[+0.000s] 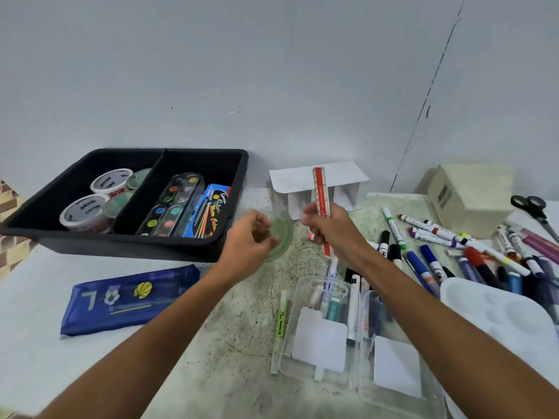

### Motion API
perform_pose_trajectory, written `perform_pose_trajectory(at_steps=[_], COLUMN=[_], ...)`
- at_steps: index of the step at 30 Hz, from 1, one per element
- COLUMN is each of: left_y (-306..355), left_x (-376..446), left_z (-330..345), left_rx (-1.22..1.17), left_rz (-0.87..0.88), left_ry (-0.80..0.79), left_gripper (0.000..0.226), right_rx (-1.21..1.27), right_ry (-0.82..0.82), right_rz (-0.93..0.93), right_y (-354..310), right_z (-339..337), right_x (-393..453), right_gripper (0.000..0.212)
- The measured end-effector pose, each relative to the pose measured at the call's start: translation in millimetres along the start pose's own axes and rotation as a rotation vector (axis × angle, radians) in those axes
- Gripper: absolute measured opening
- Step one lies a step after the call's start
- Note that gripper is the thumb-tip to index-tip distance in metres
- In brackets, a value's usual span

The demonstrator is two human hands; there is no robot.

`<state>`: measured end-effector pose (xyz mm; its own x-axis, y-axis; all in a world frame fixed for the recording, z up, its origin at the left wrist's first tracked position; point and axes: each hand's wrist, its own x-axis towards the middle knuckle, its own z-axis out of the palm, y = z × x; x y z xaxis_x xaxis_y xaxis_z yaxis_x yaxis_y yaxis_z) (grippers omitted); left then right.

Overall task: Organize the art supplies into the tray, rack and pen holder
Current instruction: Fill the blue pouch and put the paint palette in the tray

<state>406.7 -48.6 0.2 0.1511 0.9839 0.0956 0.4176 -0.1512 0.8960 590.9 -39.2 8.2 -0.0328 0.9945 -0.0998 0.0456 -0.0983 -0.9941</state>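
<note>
While the right hand point(328, 229) grips the red ruler point(321, 193) upright before the far white rack point(317, 189), left-hand fingers point(266, 229) pinch a green protractor point(282, 237); ruler should enter a slot vertically, steadied until seated.

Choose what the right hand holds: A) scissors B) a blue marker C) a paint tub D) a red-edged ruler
D: the right hand is curled round a red-edged ruler, held upright in front of the white rack; the scissors lie untouched far right.
</note>
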Motion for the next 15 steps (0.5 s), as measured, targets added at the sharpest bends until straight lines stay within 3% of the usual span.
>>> perform_pose_trajectory(at_steps=[3,5,8,11,13,15], left_y=[21,30,39,39,34,27], left_x=[12,19,32,48,59,69], left_z=[13,23,41,59,73,88], left_rx=[-0.288,-0.348,-0.380,-0.258,-0.051,0.240], left_rz=[-0.036,-0.025,-0.028,0.001,0.092,0.239], left_ry=[0.027,-0.019,-0.082,-0.085,-0.083,-0.104], left_gripper=[0.037,0.043,0.050,0.032,0.013,0.009], right_rx=[0.086,0.176,0.284,0.466,0.647,0.741], right_ry=[0.020,0.030,0.176,0.303,0.328,0.364], right_rz=[0.038,0.052,0.065,0.066,0.061,0.062], right_y=[-4,-8,-13,-18,-18,-16], right_z=[2,0,-17,-50,-75,-96], right_x=[-6,-8,-5,-3,-6,-12], right_gripper=[0.013,0.016,0.011,0.007,0.008,0.009])
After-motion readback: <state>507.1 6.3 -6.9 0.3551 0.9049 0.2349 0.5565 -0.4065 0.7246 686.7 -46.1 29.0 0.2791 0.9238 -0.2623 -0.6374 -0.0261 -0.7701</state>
